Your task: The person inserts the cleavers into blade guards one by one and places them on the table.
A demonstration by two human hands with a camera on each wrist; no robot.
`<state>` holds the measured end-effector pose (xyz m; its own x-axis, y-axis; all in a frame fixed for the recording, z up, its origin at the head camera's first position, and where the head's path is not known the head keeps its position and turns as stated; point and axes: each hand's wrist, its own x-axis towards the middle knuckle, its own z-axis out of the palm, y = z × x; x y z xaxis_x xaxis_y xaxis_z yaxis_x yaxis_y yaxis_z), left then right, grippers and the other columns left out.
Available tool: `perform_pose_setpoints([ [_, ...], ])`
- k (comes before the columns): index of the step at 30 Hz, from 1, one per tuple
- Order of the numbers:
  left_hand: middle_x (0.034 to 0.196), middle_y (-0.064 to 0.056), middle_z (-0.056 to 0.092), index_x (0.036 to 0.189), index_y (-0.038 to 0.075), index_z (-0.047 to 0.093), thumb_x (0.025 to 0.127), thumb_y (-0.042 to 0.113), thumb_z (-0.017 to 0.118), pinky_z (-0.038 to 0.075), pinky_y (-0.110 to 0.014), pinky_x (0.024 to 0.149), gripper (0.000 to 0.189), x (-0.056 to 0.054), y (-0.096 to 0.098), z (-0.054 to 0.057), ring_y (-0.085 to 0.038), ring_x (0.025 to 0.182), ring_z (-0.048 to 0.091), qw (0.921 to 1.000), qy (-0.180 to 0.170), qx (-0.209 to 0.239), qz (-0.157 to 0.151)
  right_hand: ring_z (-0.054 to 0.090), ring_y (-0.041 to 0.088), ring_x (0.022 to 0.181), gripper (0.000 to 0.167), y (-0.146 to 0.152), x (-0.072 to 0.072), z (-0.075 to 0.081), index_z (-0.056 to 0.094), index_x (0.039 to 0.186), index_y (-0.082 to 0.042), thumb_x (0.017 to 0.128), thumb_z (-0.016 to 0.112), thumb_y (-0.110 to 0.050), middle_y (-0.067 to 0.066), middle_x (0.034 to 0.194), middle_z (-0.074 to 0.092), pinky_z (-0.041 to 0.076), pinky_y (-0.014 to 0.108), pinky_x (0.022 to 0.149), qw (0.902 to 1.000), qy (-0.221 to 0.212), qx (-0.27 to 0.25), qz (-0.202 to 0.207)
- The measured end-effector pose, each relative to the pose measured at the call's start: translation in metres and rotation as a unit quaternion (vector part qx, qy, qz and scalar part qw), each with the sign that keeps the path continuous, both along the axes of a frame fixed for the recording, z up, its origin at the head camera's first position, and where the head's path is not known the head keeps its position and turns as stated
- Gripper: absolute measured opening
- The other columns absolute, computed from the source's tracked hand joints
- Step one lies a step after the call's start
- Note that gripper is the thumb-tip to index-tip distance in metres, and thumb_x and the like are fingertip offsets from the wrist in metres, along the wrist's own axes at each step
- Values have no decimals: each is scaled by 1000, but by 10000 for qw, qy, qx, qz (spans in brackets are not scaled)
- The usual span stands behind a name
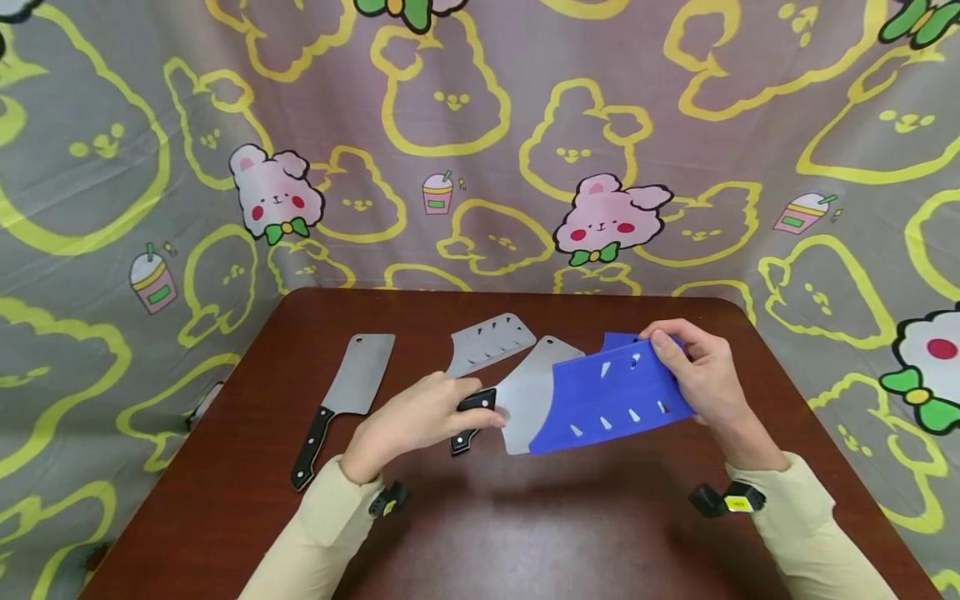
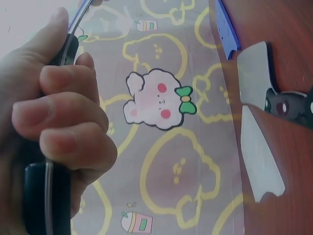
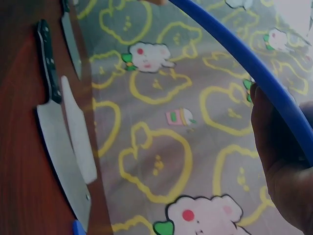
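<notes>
My left hand grips a cleaver by its black riveted handle, fingers wrapped round it. The cleaver's wide steel blade points right, its far part covered by a blue blade guard with several cut-out slots. Bright metal shows through most of those slots. At the guard's far right end, my right hand pinches it, thumb on the near face and the other fingers behind. Both things are held up above the table.
Behind them on the brown table lies another cleaver, partly hidden. Beside it are a grey slotted guard and a second blue guard. A third cleaver lies at the left. Patterned cloth hangs round the table.
</notes>
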<state>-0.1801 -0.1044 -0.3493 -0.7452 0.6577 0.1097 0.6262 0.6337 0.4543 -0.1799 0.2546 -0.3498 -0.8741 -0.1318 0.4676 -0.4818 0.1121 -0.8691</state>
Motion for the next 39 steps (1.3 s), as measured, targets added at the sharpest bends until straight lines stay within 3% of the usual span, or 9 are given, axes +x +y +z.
perform_pose_setpoints([
  [5,56,12,37,71,19,47,90,59,58,30,-20,47,46,-1,11,-1,1,45,34,10000,-20,-12,-84,69,21,55,14,-14,5,-4,64,109,-4,100,53,-8,-3,77,67,53,36,45,9987,-203,330,-322],
  [12,55,10,35,72,17,47,91,57,59,29,-21,45,46,-2,16,0,-1,43,33,9998,207,-81,13,71,19,57,14,-22,4,-8,62,109,-3,101,52,-8,-3,79,68,53,36,44,9993,-216,193,-225],
  [17,54,9,38,75,17,49,91,58,59,33,-22,45,45,-4,14,-2,-2,42,38,10000,-24,-19,49,71,21,58,17,-24,0,-6,61,111,-1,101,53,-12,-5,83,68,54,37,47,9979,-352,463,-301],
  [20,55,7,43,77,17,51,91,59,58,36,-23,45,45,-6,14,-5,-2,42,42,9999,-128,40,43,71,22,59,19,-20,-6,-3,60,113,-2,101,53,-15,-7,86,67,55,39,49,9953,-518,818,-92],
  [26,58,7,46,82,18,51,94,56,57,38,-21,47,40,-8,12,-11,-1,43,44,9999,-156,-51,-12,71,24,64,26,-8,-16,2,58,121,-8,102,52,-25,7,98,64,58,40,54,9758,-1156,1786,496],
  [29,62,9,50,89,18,54,94,49,61,38,-20,48,32,-10,10,-11,1,46,44,9999,30,-84,-115,72,24,67,28,0,-18,2,58,122,-10,102,53,-28,17,102,62,58,40,56,9682,-1303,2065,538],
  [33,71,10,59,102,18,61,94,43,64,41,-20,51,27,-13,8,-8,0,50,49,9997,121,-91,-175,72,25,69,27,10,-22,1,58,121,-12,101,54,-31,20,104,61,59,41,58,9616,-1468,2252,556],
  [39,76,11,62,108,18,61,93,41,66,40,-21,51,28,-16,7,-13,1,51,50,9997,-67,-200,-100,71,25,71,30,22,-27,-2,59,122,-13,100,55,-34,20,107,60,59,39,60,9510,-1698,2546,449],
])
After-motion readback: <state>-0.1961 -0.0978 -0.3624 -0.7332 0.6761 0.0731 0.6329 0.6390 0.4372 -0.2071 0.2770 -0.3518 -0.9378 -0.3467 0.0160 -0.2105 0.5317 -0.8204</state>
